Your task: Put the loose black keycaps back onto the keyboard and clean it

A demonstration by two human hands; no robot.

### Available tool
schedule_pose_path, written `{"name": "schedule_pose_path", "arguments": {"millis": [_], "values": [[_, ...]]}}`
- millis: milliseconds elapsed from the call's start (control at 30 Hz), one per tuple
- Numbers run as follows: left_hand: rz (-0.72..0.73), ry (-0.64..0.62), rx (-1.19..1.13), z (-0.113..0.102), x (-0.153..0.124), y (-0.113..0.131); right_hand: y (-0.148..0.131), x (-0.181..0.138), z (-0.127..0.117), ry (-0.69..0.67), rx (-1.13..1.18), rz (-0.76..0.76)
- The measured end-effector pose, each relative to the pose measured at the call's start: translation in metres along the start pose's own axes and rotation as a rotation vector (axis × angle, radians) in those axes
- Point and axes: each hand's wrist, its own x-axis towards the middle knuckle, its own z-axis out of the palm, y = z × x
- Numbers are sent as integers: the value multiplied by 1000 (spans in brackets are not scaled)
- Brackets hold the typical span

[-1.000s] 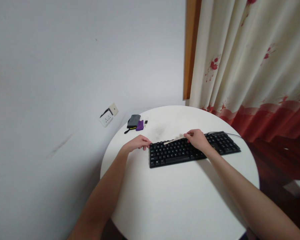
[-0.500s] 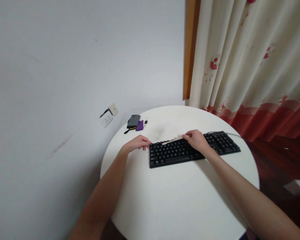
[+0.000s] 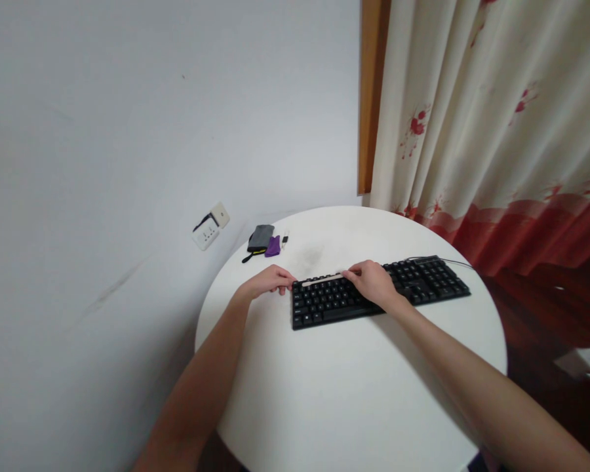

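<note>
A black keyboard (image 3: 339, 314) lies slightly angled across the white round table (image 3: 344, 393). My left hand (image 3: 271, 280) is closed at its far left corner, thumb and fingertips gripping the edge there. Over the keyboard's left half, my right hand (image 3: 371, 280) pinches a thin pale stick (image 3: 321, 279). The stick lies along the upper rows of keys, its free tip pointing left towards my left hand. What kind of tool it is I cannot make out. My right hand hides some of the middle keys.
At the table's far left lie a grey pouch (image 3: 261, 237), a purple cloth (image 3: 273, 246) and a small black-and-white item (image 3: 285, 239). A greyish smudge (image 3: 309, 255) marks the tabletop beyond the keyboard. Its cable (image 3: 455, 262) runs off right towards the curtain (image 3: 452, 131). A wall with a socket (image 3: 206, 234) stands left.
My right hand has slid left along the keyboard, bringing the pale stick's tip close to the left corner. My left hand stays at that corner. The view has shifted slightly.
</note>
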Motion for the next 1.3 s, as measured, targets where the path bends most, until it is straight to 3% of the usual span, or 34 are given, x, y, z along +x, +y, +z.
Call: {"name": "schedule_pose_path", "arguments": {"millis": [300, 600, 1000, 1300], "values": [[-7, 3, -3, 0, 1, -3, 38, 15, -29, -13, 86, 128], [14, -8, 5, -1, 0, -1, 16, 8, -9, -43, 70, 67], [6, -4, -4, -1, 1, -4, 52, 21, -39, -64, 78, 233], [4, -1, -1, 0, -2, 1, 32, 13, -28, -81, 99, 132]]}}
